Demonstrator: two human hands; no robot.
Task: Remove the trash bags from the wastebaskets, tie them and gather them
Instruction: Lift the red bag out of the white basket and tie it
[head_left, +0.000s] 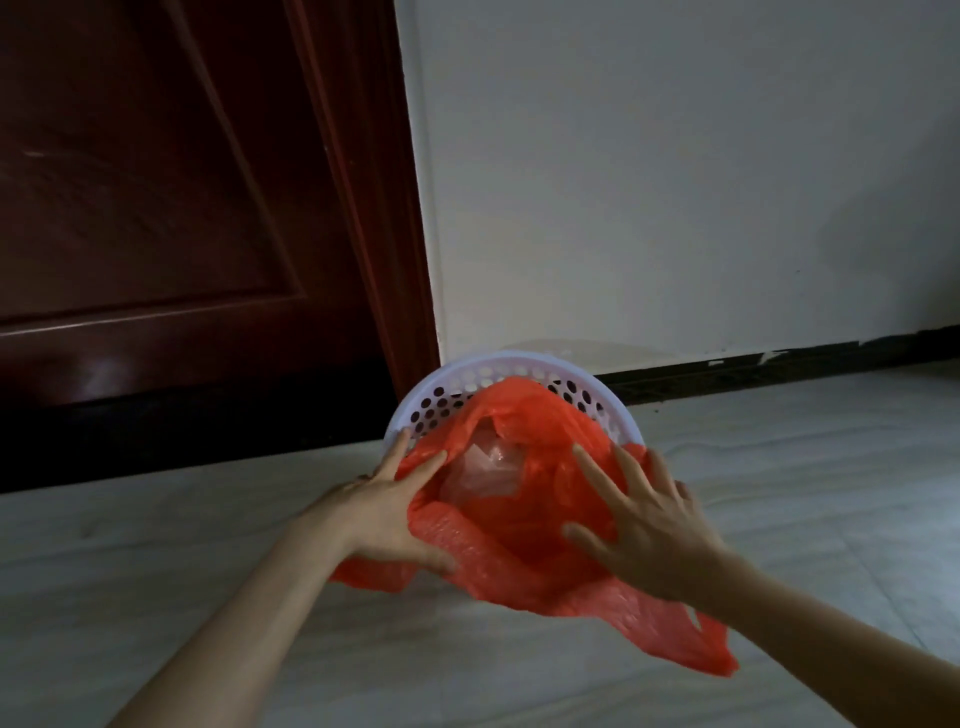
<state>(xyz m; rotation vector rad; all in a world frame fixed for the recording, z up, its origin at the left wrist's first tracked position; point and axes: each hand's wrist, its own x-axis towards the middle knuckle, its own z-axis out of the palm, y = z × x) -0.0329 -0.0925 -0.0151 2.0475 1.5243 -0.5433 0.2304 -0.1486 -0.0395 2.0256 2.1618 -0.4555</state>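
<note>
Head-worn view, forward-down, close in.

Thin crinkled plastic bag (511, 540), perforated smooth plastic wastebasket (470, 382), glossy wooden door (156, 208).

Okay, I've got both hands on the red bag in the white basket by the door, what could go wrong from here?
The red bag is open, with clear plastic trash near the top; lifting unevenly might spill it.

Your left hand and right hand lie on the film with fingers mostly straight, so it could slip.

The light white basket might rise with the bag or tip.
</note>
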